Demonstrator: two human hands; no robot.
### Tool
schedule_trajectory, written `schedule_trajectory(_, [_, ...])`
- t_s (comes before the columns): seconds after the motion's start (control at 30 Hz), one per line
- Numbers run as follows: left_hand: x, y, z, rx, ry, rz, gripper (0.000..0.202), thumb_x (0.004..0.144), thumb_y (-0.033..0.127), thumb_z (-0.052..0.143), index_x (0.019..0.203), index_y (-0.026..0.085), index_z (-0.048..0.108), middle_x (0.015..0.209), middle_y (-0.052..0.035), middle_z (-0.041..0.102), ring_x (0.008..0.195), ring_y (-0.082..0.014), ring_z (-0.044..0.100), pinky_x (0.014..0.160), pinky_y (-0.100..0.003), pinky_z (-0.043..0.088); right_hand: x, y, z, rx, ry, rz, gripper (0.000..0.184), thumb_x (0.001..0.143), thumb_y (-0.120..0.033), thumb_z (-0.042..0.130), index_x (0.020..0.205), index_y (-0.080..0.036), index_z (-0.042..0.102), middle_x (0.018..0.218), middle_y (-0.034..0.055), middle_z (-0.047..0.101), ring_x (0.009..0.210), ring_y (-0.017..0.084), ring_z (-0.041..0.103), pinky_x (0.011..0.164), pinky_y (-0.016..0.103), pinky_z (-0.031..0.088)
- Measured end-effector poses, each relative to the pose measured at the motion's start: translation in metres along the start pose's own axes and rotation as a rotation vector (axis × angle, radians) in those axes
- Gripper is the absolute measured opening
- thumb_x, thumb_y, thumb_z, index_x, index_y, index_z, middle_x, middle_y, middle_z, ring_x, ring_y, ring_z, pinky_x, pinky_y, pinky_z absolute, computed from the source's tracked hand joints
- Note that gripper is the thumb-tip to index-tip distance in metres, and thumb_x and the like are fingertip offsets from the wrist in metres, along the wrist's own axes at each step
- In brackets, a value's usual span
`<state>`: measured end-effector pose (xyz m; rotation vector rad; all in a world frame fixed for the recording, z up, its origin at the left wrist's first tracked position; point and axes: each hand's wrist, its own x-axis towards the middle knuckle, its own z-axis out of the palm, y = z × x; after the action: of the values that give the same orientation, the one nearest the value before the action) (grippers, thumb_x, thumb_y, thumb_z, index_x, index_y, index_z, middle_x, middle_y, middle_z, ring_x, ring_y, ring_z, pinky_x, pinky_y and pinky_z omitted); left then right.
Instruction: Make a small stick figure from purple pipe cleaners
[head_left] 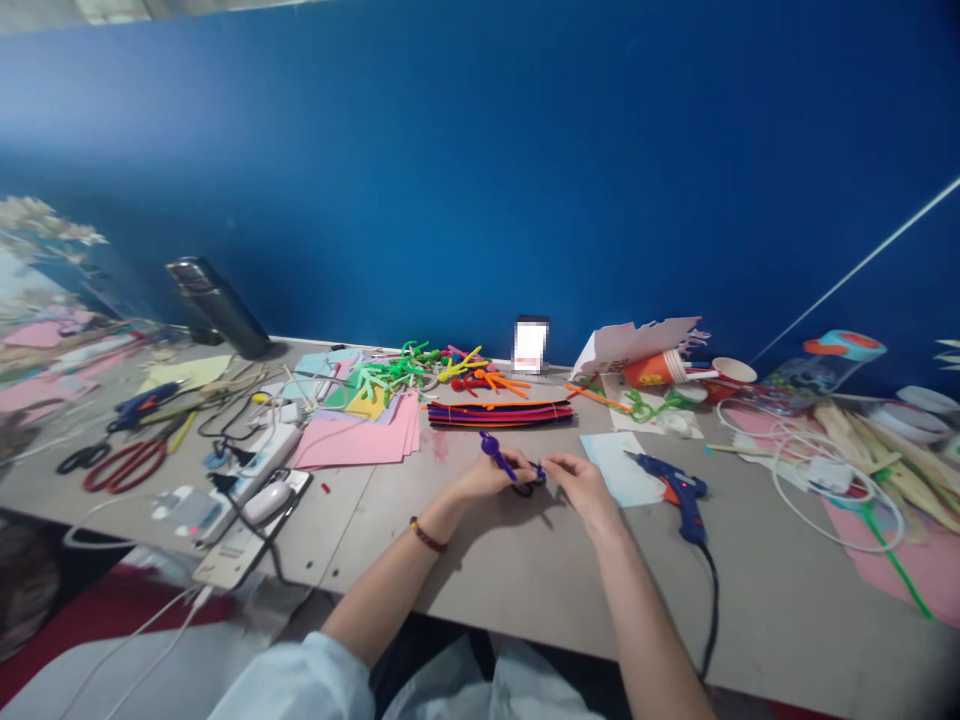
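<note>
Two hands at a purple pipe cleaner, low over the bench

In the head view, the left hand clamps the purple pipe cleaner, which tilts up from the grip. A dark loop sits between the hands, with the right hand close by, its fingertips pinched on the loop. A glue gun lies just beyond the right hand; a banded pipe-cleaner bundle lies farther up the bench.

Worn: loose pale-blue cloth shirt with wide sleeves, dark trousers; braided dark-red cord bracelet, small gold bead, on left wrist.
</note>
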<state>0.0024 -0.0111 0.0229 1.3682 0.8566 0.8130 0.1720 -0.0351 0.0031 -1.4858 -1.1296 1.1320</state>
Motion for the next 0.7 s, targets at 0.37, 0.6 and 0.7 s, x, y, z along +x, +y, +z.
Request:
schedule_trajectory(0.37, [0.006,-0.022,0.006,0.012,0.274,0.04,0.016,0.068,0.029,0.065,0.065,0.014,0.064,0.054,-0.0016,0.056,0.05,-0.0099,0.049,0.052,-0.024,0.038,-0.013,-0.009,0.011,-0.333,0.143,-0.584,0.019,0.081,-0.032,0.051,0.077,-0.019,0.064,0.075,0.0044,0.063,0.066,0.016,0.054,0.062,0.027,0.042])
schedule_trajectory(0.6, [0.005,-0.017,0.01,-0.229,0.358,-0.047,0.016,0.067,0.029,0.066,0.063,0.015,0.062,0.052,0.0011,0.051,0.04,-0.0053,0.036,0.041,-0.022,0.024,-0.015,-0.006,0.016,-0.22,0.169,-0.381,0.023,0.076,-0.038,0.055,0.074,-0.018,0.065,0.072,0.0042,0.064,0.059,0.015,0.051,0.057,0.026,0.041])
schedule_trajectory(0.7, [0.005,-0.018,0.01,-0.387,0.277,-0.034,0.018,0.065,0.03,0.069,0.062,0.014,0.061,0.055,0.0003,0.052,0.045,-0.006,0.042,0.044,-0.021,0.027,-0.012,-0.004,0.016,-0.111,0.105,-0.261,0.026,0.071,-0.042,0.06,0.072,-0.017,0.066,0.071,0.0042,0.066,0.06,0.015,0.052,0.058,0.027,0.041])
